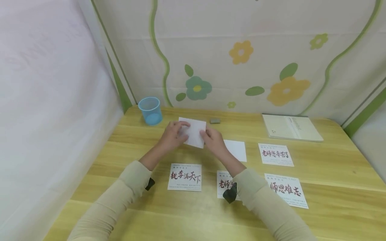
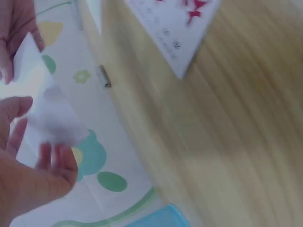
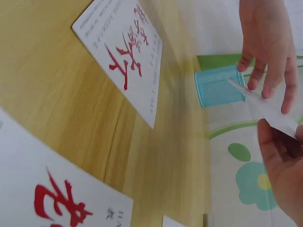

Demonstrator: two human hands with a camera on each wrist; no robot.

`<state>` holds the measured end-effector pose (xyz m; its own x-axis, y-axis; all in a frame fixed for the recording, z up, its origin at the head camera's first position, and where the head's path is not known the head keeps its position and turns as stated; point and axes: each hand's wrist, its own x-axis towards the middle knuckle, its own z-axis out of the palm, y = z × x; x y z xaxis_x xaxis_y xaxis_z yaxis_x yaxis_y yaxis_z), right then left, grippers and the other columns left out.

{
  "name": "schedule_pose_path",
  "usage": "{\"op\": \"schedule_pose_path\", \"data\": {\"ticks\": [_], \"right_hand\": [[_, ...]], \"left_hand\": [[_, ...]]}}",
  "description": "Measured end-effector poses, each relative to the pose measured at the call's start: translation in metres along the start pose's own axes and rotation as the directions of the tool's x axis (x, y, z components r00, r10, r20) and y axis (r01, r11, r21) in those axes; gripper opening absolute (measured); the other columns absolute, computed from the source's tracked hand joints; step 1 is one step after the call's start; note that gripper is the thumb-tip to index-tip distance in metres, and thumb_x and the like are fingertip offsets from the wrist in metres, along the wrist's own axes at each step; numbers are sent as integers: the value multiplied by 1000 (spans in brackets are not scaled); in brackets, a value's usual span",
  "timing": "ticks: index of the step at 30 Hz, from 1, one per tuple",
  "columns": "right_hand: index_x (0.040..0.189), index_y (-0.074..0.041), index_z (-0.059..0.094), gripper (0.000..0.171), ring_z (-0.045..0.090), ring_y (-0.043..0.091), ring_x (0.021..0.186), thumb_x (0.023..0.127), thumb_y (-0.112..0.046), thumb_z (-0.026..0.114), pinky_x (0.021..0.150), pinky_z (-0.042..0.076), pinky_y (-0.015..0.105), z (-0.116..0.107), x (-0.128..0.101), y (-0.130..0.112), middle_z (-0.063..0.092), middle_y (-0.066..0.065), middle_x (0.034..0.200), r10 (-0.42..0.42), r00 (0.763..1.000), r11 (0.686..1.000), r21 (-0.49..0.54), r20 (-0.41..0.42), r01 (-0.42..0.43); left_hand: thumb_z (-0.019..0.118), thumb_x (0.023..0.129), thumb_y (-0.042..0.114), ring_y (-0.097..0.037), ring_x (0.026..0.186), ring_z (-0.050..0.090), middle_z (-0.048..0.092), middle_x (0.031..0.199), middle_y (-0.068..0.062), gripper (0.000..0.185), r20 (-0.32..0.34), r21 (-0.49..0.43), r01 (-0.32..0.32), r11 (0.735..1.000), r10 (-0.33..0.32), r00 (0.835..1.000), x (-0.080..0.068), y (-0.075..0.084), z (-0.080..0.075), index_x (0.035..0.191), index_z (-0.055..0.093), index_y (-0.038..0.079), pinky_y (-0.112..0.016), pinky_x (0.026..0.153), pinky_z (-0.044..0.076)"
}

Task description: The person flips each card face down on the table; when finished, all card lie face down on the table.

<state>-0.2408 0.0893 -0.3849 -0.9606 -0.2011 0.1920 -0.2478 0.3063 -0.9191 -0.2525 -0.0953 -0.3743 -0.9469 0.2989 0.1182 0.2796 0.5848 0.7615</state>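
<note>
head view: a white card (image 1: 194, 132), judged light, thin and easily creased, is pinched at its side edges by the left hand (image 1: 173, 134) and right hand (image 1: 213, 140), just right of the blue cup (image 1: 150, 110).

Seen from the right wrist: a white card (image 3: 270, 109) held edge-on above the wooden table (image 3: 61, 123), pinched at its near end by the right hand (image 3: 284, 165) and met from above by the fingers of the left hand (image 3: 267, 42). Behind the card, a blue mesh cup (image 3: 215, 87) standing on the table's far edge. On the table, two cards with red brush characters (image 3: 124, 52) (image 3: 52, 189), lying well apart.
</note>
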Motion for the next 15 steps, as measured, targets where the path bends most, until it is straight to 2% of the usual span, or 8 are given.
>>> {"op": "schedule_pose_path", "data": {"ticks": [2,5,7,10,13,15], "right_hand": [[130,-14,35,44,56,17,59,88,-16,47,52,48,26,-2,1,3,62,12,83,4,999,1000,16,-42,-3],[131,-23,32,52,51,18,50,84,-15,54,46,45,28,-4,1,8,60,10,70,14,993,999,32,-116,-11],[126,-23,37,49,53,19,52,82,-14,57,48,47,30,-4,1,12,59,10,66,25,991,999,46,-132,-19],[119,-20,46,44,55,19,58,79,-17,62,53,49,31,-5,1,20,59,8,69,60,992,998,17,-107,-58],[117,-20,49,46,55,17,67,74,-20,66,59,48,29,-6,2,30,58,6,74,95,995,994,-41,-36,-96],[118,-22,49,49,55,15,73,73,-20,68,62,48,27,-7,3,37,58,4,79,119,993,990,-79,5,-118]], "left_hand": [[60,80,17,-25,98,44,38,119,-10,44,-41,15,79,997,-78,996,-2,-4,0,120,44,26,-36,76,44],[60,80,15,-25,91,49,45,111,-10,47,-26,-95,192,977,-195,980,-3,-11,-1,121,42,27,-34,70,46],[60,80,13,-24,83,52,51,100,-10,45,-8,-161,232,959,-237,972,-4,-14,-1,121,44,25,-32,65,47],[60,80,10,-22,76,52,53,87,-9,41,-30,-197,228,953,-239,971,-4,-17,-1,118,49,21,-29,58,46],[60,79,9,-20,75,52,54,86,-8,40,-56,-203,201,958,-216,975,-5,-20,0,117,50,17,-28,57,46],[61,79,9,-20,76,53,54,87,-8,41,-43,-214,197,957,-210,977,-6,-23,1,118,50,15,-30,59,47]]}}
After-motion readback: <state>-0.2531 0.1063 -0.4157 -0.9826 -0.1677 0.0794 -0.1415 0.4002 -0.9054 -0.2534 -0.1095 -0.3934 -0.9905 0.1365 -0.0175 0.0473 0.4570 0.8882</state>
